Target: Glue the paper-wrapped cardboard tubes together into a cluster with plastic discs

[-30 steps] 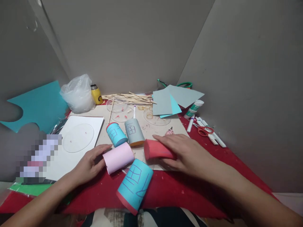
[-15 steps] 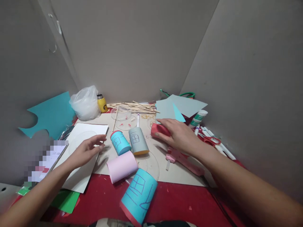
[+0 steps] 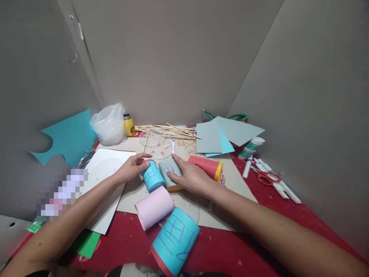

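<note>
One smooth blue paper tube meets the left hand at its red-rimmed end; beside it, a matte grey tube lies under the right hand's thumb and fingers. From here I can't tell whether either hand grips. Nearer than both sits a pink cylinder; beyond them, thin wooden sticks.

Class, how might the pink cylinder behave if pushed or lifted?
The pink cylinder would probably roll if pushed, since it lies on its curved side. Its papery wall suggests something light that may dent if squeezed. The large blue cylinder beside it could block it.
</note>
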Action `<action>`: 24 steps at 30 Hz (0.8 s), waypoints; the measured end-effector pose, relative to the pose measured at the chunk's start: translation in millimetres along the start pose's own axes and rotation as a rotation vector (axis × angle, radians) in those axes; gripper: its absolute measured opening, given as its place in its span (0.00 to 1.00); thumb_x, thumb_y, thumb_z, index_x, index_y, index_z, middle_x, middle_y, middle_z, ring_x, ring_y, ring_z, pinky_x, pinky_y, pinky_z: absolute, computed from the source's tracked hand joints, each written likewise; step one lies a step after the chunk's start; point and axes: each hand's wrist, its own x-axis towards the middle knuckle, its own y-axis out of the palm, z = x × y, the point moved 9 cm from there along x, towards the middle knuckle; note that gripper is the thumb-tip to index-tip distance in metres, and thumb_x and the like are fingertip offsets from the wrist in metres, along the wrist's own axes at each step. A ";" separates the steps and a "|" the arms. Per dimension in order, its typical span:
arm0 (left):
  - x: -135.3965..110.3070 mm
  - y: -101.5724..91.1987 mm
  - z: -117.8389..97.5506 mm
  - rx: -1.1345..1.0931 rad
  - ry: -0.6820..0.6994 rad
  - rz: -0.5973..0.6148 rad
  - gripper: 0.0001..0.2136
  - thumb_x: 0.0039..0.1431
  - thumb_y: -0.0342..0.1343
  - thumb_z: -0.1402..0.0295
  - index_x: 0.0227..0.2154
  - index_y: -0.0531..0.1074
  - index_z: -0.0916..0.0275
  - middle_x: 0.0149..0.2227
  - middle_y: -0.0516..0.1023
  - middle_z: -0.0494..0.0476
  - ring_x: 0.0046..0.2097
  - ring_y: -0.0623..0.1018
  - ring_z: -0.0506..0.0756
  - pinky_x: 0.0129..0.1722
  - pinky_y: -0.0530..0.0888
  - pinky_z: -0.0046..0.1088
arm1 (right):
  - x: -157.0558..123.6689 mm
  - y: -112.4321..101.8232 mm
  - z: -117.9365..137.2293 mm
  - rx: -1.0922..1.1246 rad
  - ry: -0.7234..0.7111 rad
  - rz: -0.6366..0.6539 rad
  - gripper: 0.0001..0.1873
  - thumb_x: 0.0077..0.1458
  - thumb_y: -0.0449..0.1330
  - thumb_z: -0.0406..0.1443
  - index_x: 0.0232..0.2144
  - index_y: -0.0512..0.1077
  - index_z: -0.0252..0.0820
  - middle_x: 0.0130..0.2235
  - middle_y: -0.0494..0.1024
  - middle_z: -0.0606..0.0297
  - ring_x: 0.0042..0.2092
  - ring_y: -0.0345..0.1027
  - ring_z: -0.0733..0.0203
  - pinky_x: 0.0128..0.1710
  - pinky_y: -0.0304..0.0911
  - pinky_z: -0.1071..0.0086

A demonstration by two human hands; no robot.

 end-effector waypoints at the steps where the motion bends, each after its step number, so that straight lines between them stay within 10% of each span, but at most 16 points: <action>1: -1.3 -1.8 -1.3 -0.033 -0.006 -0.004 0.31 0.50 0.66 0.47 0.51 0.74 0.66 0.31 0.79 0.55 0.31 0.75 0.52 0.34 0.72 0.30 | 0.2 0.5 -1.0 0.001 0.008 0.000 0.39 0.63 0.55 0.47 0.69 0.56 0.31 0.53 0.80 0.44 0.50 0.78 0.40 0.43 0.70 0.58; 11: -26.4 -78.7 -21.5 -0.003 0.045 -0.361 0.27 0.51 0.65 0.51 0.47 0.76 0.67 0.31 0.78 0.57 0.28 0.73 0.52 0.27 0.68 0.27 | -25.0 -36.4 -15.0 0.056 -0.024 -0.160 0.30 0.63 0.55 0.49 0.60 0.70 0.38 0.46 0.84 0.51 0.45 0.79 0.44 0.40 0.72 0.57; 16: -36.5 -109.6 -27.7 0.262 0.153 -0.563 0.22 0.58 0.56 0.56 0.48 0.75 0.68 0.30 0.77 0.55 0.29 0.72 0.52 0.29 0.69 0.28 | -76.8 -40.7 2.0 0.280 -0.286 -0.142 0.22 0.64 0.57 0.44 0.56 0.72 0.41 0.47 0.84 0.54 0.38 0.80 0.55 0.37 0.75 0.63; 20: -33.7 -112.4 -41.6 0.585 0.261 -0.612 0.18 0.61 0.52 0.63 0.51 0.75 0.65 0.42 0.80 0.61 0.40 0.77 0.57 0.42 0.72 0.33 | -123.7 -30.5 50.2 0.113 -0.635 -0.009 0.33 0.59 0.65 0.42 0.64 0.65 0.47 0.62 0.74 0.54 0.61 0.70 0.46 0.55 0.71 0.55; 24: -13.5 -95.6 -51.9 0.883 0.305 -0.453 0.18 0.58 0.53 0.72 0.51 0.77 0.62 0.45 0.82 0.63 0.45 0.79 0.61 0.50 0.71 0.38 | -138.8 -1.7 77.0 -0.051 -0.807 0.063 0.30 0.60 0.61 0.34 0.64 0.65 0.44 0.62 0.74 0.52 0.60 0.69 0.41 0.58 0.67 0.45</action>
